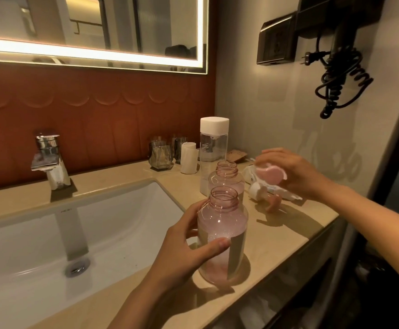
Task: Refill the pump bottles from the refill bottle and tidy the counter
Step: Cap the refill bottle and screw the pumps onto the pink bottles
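Note:
Two clear pink pump bottles stand uncapped on the beige counter point(276, 248). My left hand point(189, 248) grips the near bottle point(222, 236), thumb across its label. The far bottle point(227, 179) stands just behind it, untouched. Behind both rises the tall clear refill bottle point(213, 148) with its white cap on. My right hand point(288, 172) holds a pink pump top point(271, 175) above the counter, to the right of the far bottle. A second pump top point(263, 193) lies on its side on the counter below that hand.
The white sink basin point(51, 245) with a chrome tap point(48, 160) lies to the left. Glass tumblers point(161, 155) and a white paper roll point(189, 157) stand by the back wall. A hair dryer with coiled cord point(341, 77) hangs on the right wall. The counter edge drops off at right.

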`<act>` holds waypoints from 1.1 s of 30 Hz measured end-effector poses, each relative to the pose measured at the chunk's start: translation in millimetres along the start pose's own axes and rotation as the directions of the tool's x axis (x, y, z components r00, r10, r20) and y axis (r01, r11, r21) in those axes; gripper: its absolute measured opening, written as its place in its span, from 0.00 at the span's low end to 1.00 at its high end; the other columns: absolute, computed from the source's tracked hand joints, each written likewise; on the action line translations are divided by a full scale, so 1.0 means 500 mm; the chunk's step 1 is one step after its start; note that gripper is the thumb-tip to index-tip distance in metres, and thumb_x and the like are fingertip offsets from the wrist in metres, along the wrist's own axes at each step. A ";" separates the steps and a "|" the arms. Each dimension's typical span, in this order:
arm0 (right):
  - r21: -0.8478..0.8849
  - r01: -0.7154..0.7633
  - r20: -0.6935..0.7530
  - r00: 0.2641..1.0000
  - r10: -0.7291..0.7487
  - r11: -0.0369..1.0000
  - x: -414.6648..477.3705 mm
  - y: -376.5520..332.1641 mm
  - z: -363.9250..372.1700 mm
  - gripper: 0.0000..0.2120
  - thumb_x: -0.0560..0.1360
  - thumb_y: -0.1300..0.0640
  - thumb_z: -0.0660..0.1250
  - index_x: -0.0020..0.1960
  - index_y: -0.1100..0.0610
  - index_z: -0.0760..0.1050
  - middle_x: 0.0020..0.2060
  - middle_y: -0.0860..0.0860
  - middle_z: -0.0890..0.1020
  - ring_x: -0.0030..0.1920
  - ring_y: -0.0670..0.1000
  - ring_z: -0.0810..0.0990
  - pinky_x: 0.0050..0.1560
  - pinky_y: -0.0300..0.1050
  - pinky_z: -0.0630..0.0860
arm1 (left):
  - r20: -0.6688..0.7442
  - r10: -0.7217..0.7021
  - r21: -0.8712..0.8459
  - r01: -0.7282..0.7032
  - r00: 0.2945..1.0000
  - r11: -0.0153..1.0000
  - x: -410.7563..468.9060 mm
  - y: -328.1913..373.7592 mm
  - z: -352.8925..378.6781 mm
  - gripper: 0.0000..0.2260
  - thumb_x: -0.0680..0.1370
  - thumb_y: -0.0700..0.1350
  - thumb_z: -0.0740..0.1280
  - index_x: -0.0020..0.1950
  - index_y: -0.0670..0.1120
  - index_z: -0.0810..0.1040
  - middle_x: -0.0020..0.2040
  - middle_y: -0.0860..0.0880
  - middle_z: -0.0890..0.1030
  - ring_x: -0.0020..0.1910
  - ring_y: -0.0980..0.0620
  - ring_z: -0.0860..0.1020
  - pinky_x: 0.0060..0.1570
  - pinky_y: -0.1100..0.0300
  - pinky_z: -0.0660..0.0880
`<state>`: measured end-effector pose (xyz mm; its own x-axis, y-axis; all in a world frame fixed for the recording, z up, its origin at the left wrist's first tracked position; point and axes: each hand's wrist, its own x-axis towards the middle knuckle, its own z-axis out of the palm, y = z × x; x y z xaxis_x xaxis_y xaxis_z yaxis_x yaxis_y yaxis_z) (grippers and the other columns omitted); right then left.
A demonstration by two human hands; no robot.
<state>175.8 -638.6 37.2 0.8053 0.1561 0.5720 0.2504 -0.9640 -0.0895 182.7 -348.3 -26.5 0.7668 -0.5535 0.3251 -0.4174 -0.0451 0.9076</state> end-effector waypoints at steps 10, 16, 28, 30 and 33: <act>0.453 -0.124 -0.259 0.929 0.264 0.883 0.017 -0.113 -0.146 0.17 0.69 0.40 0.67 0.56 0.42 0.72 0.50 0.43 0.78 0.51 0.48 0.77 0.52 0.43 0.73 | -0.007 -0.007 -0.038 0.007 1.000 0.999 -0.002 -0.002 0.004 0.31 0.54 0.71 0.69 0.55 0.77 0.66 0.55 0.73 0.74 0.56 0.65 0.74 0.46 0.71 0.71; 0.672 0.098 -0.363 0.907 0.211 0.734 0.050 -0.215 -0.143 0.08 0.73 0.47 0.63 0.49 0.50 0.74 0.40 0.42 0.79 0.43 0.38 0.77 0.45 0.31 0.72 | -0.011 -0.007 -0.034 0.007 1.000 0.999 -0.001 -0.001 0.006 0.29 0.54 0.70 0.70 0.54 0.80 0.65 0.54 0.76 0.73 0.55 0.67 0.74 0.44 0.72 0.71; 0.683 0.167 -0.390 0.906 0.163 0.711 0.099 -0.278 -0.131 0.16 0.74 0.49 0.62 0.53 0.60 0.72 0.41 0.47 0.77 0.40 0.37 0.77 0.40 0.32 0.73 | 0.002 0.019 -0.004 -0.019 1.000 1.000 0.000 0.001 0.004 0.27 0.56 0.69 0.69 0.52 0.82 0.63 0.52 0.80 0.70 0.52 0.75 0.72 0.40 0.78 0.70; 0.681 0.103 -0.302 0.941 0.150 0.725 0.093 -0.280 -0.114 0.17 0.73 0.49 0.62 0.55 0.60 0.73 0.44 0.49 0.78 0.42 0.39 0.78 0.41 0.33 0.75 | 0.007 0.031 0.003 -0.031 1.000 1.000 0.000 0.002 0.004 0.26 0.57 0.68 0.69 0.51 0.83 0.63 0.52 0.80 0.70 0.52 0.76 0.71 0.41 0.79 0.70; 0.712 0.024 -0.190 0.969 0.159 0.702 0.070 -0.279 -0.072 0.16 0.73 0.48 0.63 0.55 0.56 0.74 0.47 0.50 0.79 0.44 0.43 0.80 0.43 0.38 0.78 | 0.012 0.050 0.000 -0.050 0.999 0.999 -0.001 0.003 0.003 0.26 0.57 0.67 0.69 0.51 0.82 0.63 0.52 0.80 0.70 0.52 0.76 0.71 0.42 0.79 0.69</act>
<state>149.5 -506.2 98.9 0.7181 -0.0429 0.6946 0.5776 -0.5199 -0.6293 181.0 -349.4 -25.4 0.7391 -0.5646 0.3673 -0.4557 -0.0175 0.8900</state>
